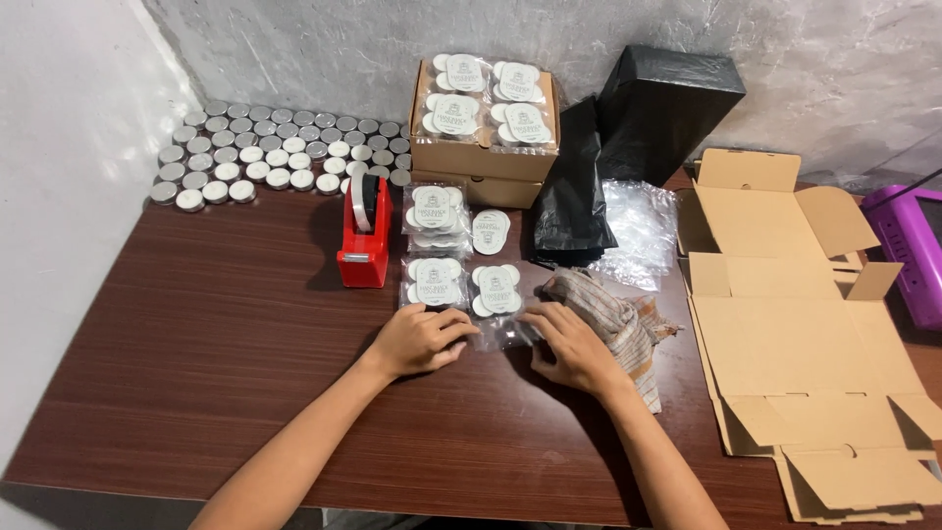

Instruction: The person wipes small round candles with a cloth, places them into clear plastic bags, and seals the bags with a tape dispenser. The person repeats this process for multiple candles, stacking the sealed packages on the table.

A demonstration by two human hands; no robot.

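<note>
Fingers: I see both sets curled, pinching a small clear plastic bag [494,332] between left hand [417,339] and right hand [572,348].
Bag: flat on the wooden table [226,324], just below packed tealight packs [461,280].
Nearby: red tape dispenser [364,236], striped cloth [613,319] beside my right hand.

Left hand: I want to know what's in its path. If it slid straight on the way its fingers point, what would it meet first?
The left hand points right, toward the clear plastic bag between both hands; it would likely meet that first, then the right hand.
</note>
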